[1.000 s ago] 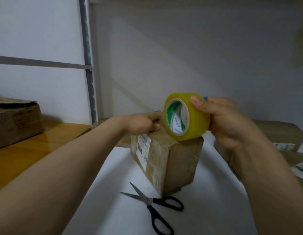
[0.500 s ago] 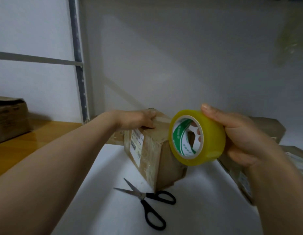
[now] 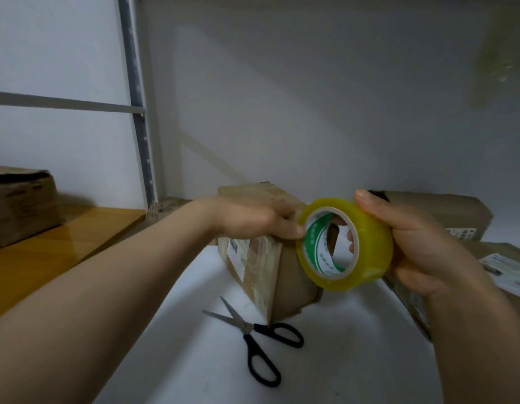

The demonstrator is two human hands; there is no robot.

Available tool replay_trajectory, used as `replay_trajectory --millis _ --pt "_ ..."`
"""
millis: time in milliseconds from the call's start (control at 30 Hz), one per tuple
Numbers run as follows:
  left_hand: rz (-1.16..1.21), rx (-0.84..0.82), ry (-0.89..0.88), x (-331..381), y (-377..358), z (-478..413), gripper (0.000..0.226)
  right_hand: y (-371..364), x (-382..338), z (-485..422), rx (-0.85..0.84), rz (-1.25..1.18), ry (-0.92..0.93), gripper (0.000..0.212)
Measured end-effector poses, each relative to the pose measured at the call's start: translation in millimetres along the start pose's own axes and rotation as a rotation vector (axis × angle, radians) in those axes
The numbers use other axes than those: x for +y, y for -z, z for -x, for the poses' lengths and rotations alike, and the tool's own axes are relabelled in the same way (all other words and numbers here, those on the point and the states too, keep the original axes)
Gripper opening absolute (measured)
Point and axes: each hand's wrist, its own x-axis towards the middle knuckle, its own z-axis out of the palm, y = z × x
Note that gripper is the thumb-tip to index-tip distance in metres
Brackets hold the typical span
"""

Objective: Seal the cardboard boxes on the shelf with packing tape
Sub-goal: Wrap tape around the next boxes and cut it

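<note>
Sinking, the tape roll [image 3: 372, 252] now hangs lower than before. On the shelf [image 3: 209, 371] stands the cardboard box [image 3: 261, 272], left hand [image 3: 247, 220] flat atop it; right hand [image 3: 427, 246] grips the roll alongside. Sealing seems just begun: next, free the tape's end.

parcel storeroom: metal shelf upright [image 3: 135, 112], labelled cardboard boxes [image 3: 436, 211]

The white shelf board [image 3: 355, 363] carried a cardboard box [image 3: 291, 281] near its middle, with black-handled scissors [image 3: 261, 342] lying just in front, blades slightly apart. At the right sat a long carton [image 3: 445, 211] by the wall and a labelled carton [image 3: 492, 249] nearer. Leftward, a wooden shelf [image 3: 49, 258] held a brown carton [image 3: 17, 205].
</note>
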Motion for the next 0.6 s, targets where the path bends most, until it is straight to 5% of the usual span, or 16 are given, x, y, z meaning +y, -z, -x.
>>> replay_trajectory --millis 100,267,367,600 --pt "0.02 -0.064 -0.022 1 -7 4 0.069 -5 3 3 -0.026 -0.002 0.025 0.035" --pt "-0.312 0.001 0.122 -2 -13 -1 0.083 8 -3 12 0.011 0.067 0.08 0.035" --pt "-0.316 0.021 0.147 2 -14 1 0.081 8 3 25 -0.006 0.111 0.053 0.063" --pt "-0.32 0.016 0.076 7 -17 7 0.076 2 32 36 0.031 0.105 -0.073 0.065"
